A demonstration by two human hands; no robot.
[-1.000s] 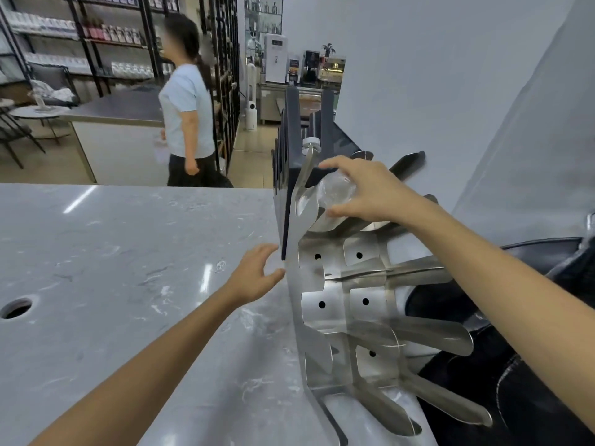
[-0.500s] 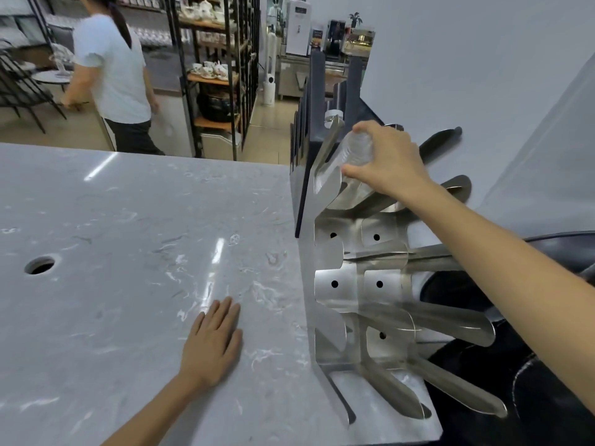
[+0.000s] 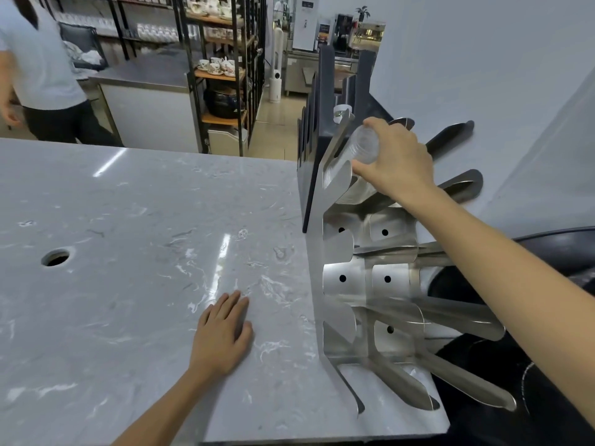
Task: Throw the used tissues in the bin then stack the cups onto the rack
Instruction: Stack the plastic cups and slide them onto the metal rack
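A shiny steel cup rack [image 3: 349, 281] with long slanted prongs stands at the right end of the grey marble counter [image 3: 135, 239]. My right hand [image 3: 394, 162] is wrapped around a clear plastic cup [image 3: 365, 144], held base outward over the rack's top prong. My left hand [image 3: 223, 333] lies flat and empty on the counter, left of the rack's lower part. No tissues or bin show.
A dark slotted holder [image 3: 317, 117] stands behind the rack. A round hole [image 3: 56, 256] is cut in the counter at left. A person in a light shirt [image 3: 38, 69] stands beyond the counter's far edge. Black cushioning [image 3: 531, 397] lies right of the rack. Shelves with teaware stand behind.
My left hand dropped from beside the rack and now rests flat on the counter. My right hand has kept the cup at the top prong. The person behind moved left.
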